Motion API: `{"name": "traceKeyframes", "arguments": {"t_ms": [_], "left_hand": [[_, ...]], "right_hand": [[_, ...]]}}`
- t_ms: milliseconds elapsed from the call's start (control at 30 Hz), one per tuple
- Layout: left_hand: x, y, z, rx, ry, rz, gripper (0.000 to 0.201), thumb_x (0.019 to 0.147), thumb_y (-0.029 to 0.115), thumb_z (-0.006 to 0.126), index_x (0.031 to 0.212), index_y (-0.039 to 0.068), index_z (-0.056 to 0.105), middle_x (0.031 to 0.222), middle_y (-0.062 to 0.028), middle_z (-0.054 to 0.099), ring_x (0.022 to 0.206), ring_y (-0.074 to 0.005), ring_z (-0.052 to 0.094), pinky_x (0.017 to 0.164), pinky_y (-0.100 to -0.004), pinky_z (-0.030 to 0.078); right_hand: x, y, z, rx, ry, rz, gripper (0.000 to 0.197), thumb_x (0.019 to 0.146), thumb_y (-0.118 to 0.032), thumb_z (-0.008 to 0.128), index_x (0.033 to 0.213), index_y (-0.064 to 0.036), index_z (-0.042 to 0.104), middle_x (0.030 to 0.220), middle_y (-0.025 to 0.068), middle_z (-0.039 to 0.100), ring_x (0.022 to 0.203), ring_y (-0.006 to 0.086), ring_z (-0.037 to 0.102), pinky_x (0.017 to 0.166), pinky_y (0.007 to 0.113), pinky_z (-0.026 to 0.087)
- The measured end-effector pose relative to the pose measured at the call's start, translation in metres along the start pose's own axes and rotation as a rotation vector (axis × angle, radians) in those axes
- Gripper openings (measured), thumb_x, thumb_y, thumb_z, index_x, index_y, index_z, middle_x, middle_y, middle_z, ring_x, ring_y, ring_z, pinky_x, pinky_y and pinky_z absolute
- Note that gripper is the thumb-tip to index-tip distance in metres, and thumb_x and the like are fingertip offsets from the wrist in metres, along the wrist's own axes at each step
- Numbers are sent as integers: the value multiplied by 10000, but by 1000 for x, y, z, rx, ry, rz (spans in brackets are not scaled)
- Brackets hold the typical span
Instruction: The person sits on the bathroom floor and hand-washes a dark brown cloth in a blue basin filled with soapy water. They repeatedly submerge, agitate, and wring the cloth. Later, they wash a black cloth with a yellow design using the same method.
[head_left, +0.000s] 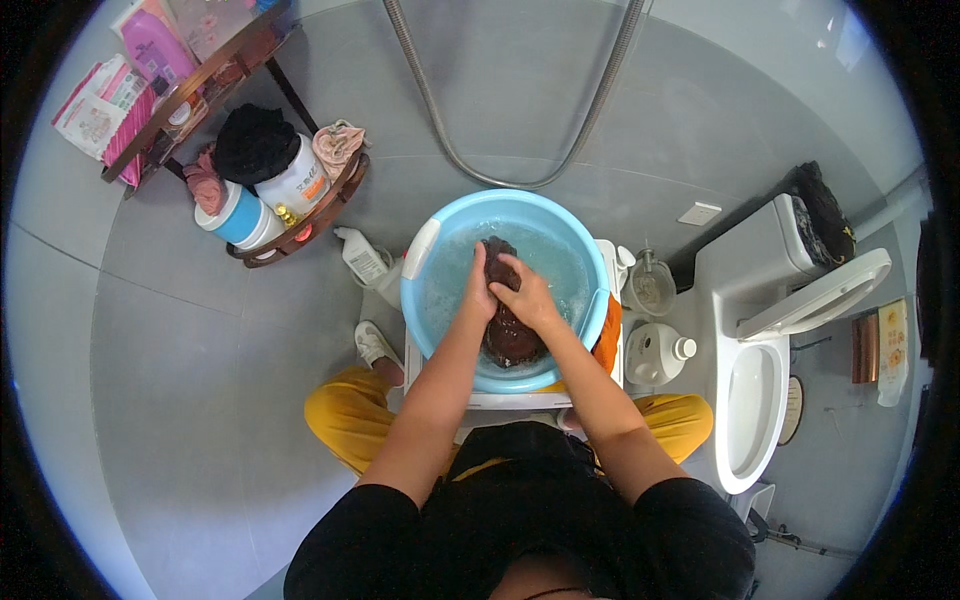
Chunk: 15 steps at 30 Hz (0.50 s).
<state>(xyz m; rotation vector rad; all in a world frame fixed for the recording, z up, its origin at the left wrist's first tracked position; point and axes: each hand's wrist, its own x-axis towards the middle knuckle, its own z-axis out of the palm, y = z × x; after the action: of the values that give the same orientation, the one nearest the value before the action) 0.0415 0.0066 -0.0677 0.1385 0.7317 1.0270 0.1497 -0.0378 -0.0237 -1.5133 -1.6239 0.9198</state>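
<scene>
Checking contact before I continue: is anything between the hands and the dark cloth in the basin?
Nothing visible: the left hand and right hand both press directly on the dark cloth in the blue basin.

A white stool [500, 402] carries the blue basin [428, 300]. Around it the grey tiled floor [200, 400] holds a white spray bottle [362, 256], a white jug [655, 352] and a toilet [760, 400] — plus a wooden corner shelf [300, 225].

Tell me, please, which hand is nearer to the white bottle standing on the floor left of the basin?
Left. The left hand is in the basin's water on the white bottle's side; the right hand lies beyond it, gripping the dark cloth.
</scene>
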Motion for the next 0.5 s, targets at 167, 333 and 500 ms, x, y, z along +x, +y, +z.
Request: {"name": "traceKeyframes", "arguments": {"t_ms": [167, 333, 500], "left_hand": [[-8, 4, 8, -86, -119, 4, 535, 823, 519, 561, 1117, 72, 533, 1055, -96, 556, 917, -238, 548, 764, -398, 481], [-28, 5, 31, -14, 172, -37, 324, 834, 379, 594, 940, 72, 581, 886, -74, 583, 764, -211, 561, 675, -371, 486], [0, -2, 3, 192, 261, 145, 269, 824, 294, 584, 893, 34, 575, 844, -70, 576, 734, -178, 552, 632, -367, 469]], "right_hand": [[-21, -21, 11, -133, -19, -66, 316, 812, -316, 601, 1018, -77, 573, 971, 172, 620, 900, 371, 581, 761, 411, 468], [-21, -15, 19, -249, 132, -17, 261, 859, -314, 536, 919, -62, 565, 840, 194, 622, 783, 392, 589, 674, 445, 470], [-15, -16, 21, -270, 242, -2, 244, 880, -305, 505, 877, -66, 552, 725, 211, 602, 696, 413, 576, 620, 466, 459]]}}
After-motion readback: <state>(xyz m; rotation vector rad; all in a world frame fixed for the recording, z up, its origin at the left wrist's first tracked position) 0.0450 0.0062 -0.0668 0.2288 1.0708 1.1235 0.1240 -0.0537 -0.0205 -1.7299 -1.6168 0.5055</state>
